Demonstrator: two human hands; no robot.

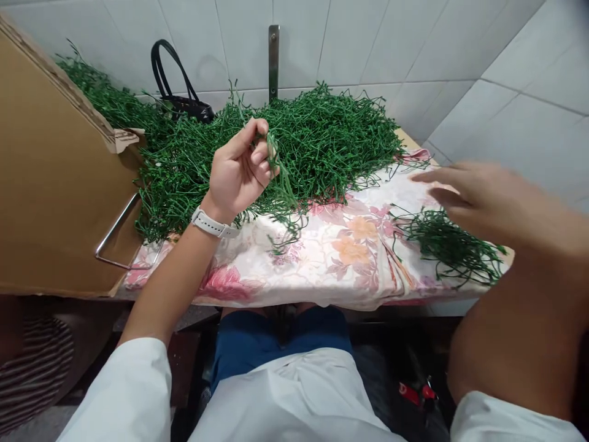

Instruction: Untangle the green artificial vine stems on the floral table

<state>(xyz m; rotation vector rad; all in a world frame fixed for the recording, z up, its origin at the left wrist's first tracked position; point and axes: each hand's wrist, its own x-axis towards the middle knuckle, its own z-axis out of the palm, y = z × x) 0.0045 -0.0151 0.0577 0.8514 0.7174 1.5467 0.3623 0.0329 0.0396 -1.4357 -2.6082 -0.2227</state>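
Raised over the front of a large heap of thin green stems, my left hand has its fingers curled round a few green stems, whose ends hang down towards the cloth. A pale watch strap is on that wrist. My right hand is smeared by motion at the right, above a smaller pile of green stems. Its thumb and forefinger look stretched out and apart, and nothing shows between them. Whether it touches the small pile I cannot tell.
A floral cloth covers the table. A large cardboard piece stands at the left, with a bent metal rod beside it. Behind the heap are a black handbag and a metal bracket on the tiled wall.
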